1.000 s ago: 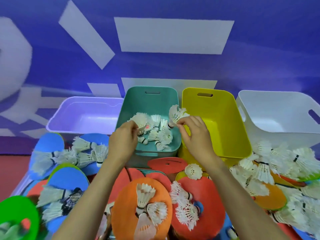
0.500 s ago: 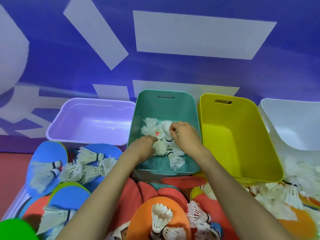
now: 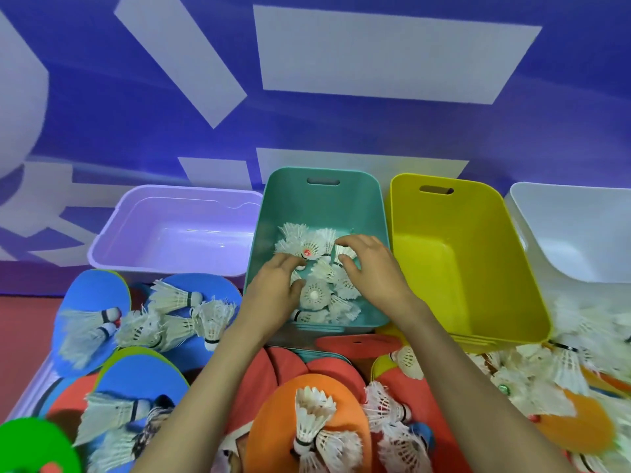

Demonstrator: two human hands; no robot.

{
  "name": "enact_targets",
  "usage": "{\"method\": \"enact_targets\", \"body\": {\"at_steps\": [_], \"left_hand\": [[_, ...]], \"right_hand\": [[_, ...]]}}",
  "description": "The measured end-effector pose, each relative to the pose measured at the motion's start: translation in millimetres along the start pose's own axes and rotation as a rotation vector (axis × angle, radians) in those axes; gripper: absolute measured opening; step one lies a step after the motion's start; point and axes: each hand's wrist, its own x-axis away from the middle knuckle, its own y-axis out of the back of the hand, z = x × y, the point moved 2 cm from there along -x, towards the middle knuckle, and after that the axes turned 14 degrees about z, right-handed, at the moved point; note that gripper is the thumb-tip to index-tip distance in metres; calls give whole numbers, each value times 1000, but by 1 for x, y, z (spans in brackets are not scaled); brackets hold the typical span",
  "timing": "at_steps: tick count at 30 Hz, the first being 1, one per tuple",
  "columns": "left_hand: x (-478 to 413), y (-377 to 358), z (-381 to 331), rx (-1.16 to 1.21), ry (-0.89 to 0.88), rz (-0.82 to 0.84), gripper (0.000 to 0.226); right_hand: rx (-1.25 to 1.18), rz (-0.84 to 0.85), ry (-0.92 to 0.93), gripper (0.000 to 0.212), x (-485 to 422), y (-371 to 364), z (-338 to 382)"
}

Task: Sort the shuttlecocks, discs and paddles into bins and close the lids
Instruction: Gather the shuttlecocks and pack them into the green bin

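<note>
Meanwhile, left hand (image 3: pixel 273 291) and right hand (image 3: pixel 374 268) spread open, gripping nothing, over shuttlecocks (image 3: pixel 314 295) heaped in the far teal bin (image 3: pixel 321 199), seemingly settling the pile; more wait on near paddles (image 3: pixel 273 421).

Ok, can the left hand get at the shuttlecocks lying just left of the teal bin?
Probably yes. The left hand is open in the teal bin, holding nothing, and those shuttlecocks lie uncovered beside its forearm.

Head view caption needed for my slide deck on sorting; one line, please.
Left hand and right hand reach into the teal bin over its shuttlecocks, between purple bin and yellow bin.
</note>
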Motion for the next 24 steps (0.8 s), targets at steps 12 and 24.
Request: {"method": "enact_targets", "body": {"at_steps": [12, 24], "left_hand": [[76, -62, -95, 1, -466, -266, 17], [75, -156, -104, -305, -166, 334, 39]], "right_hand": [[-138, -482, 154, 33, 154, 17, -36], [-81, -69, -156, 33, 220, -40, -105]]}}
